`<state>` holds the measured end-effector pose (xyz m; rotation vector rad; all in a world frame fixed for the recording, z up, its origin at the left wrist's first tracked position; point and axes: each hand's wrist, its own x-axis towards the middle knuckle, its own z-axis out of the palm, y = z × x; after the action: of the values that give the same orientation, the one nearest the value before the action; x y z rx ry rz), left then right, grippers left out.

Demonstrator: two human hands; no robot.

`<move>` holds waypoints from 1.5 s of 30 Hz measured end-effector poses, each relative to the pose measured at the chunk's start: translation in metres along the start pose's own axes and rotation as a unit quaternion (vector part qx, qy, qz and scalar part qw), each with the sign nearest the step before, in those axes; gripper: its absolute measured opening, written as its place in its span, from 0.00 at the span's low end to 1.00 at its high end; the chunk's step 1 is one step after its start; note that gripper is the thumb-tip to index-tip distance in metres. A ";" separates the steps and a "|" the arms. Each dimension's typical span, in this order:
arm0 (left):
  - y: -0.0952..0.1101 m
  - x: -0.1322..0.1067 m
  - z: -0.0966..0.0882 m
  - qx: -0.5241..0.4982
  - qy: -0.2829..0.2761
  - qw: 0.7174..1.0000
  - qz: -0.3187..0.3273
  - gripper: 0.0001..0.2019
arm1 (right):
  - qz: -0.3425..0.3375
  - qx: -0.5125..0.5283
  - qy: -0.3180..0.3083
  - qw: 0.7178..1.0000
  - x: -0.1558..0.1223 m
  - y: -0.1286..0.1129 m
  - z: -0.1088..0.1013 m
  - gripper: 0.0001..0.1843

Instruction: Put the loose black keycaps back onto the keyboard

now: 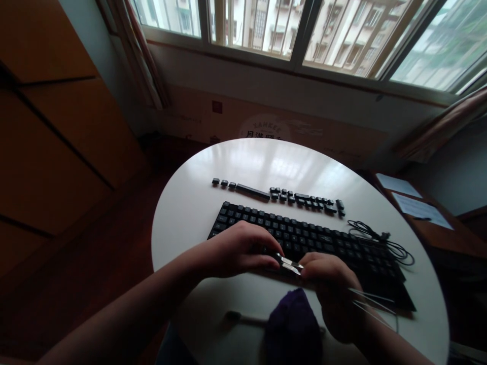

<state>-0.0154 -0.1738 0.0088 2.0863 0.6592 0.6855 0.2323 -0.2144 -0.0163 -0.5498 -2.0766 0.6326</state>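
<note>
Above the near edge of a black keyboard, my right hand grips a keycap puller. Its flat metal prongs point left and its thin wire loops stick out on the right, by my wrist. My left hand is closed at the tips of the prongs, thumb and fingers pinched together. A small dark piece seems to be between them, too dim to name. Loose black keycaps, among them a long space bar, lie in rows behind the keyboard.
On the round white table, a purple cloth and a brush-like tool lie nearest me. A coiled black cable rests at the keyboard's right. Papers and a pen lie on a brown surface beyond.
</note>
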 end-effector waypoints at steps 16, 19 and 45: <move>-0.002 -0.004 0.002 -0.111 0.096 0.988 -0.041 0.10 | -0.025 -0.102 0.049 0.993 0.006 -0.010 -0.004 0.10; -0.004 -0.004 0.002 -0.104 0.116 0.987 -0.046 0.09 | -0.015 -0.124 0.067 0.990 0.007 -0.012 -0.009 0.10; -0.017 -0.002 0.011 0.177 0.125 0.976 -0.021 0.06 | 0.232 -0.216 -0.355 0.879 -0.003 -0.010 -0.057 0.11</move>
<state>-0.0125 -0.1720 -0.0115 2.3212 1.0268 0.8648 0.2806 -0.2107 0.0159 -1.2472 -2.8386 0.7111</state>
